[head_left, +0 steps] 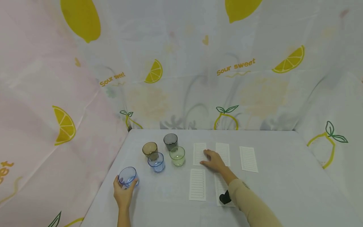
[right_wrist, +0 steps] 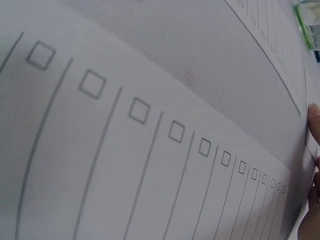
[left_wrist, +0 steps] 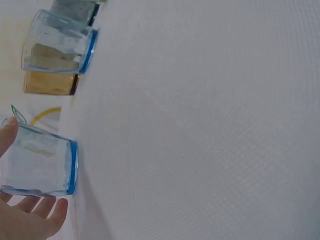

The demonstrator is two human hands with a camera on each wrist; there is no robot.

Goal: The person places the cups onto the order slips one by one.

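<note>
My left hand [head_left: 123,193] holds a clear blue glass [head_left: 127,176] at the table's left side, thumb on one side and fingers on the other. In the left wrist view the blue base of this glass [left_wrist: 73,167] is right at the white tabletop. My right hand [head_left: 214,160] reaches over the lined paper sheets, its thumb and fingers extended over the right edge of the back-left sheet [head_left: 198,154]. At the right border of the right wrist view, the fingers [right_wrist: 314,122] show only partly, near a sheet's edge.
Behind the held glass stand a second blue glass [head_left: 156,162], an amber glass [head_left: 149,149], a grey glass [head_left: 170,141] and a green glass [head_left: 177,156]. More lined sheets lie front-left [head_left: 197,185] and far right [head_left: 249,159]. A black object [head_left: 225,197] sits beside the right sleeve.
</note>
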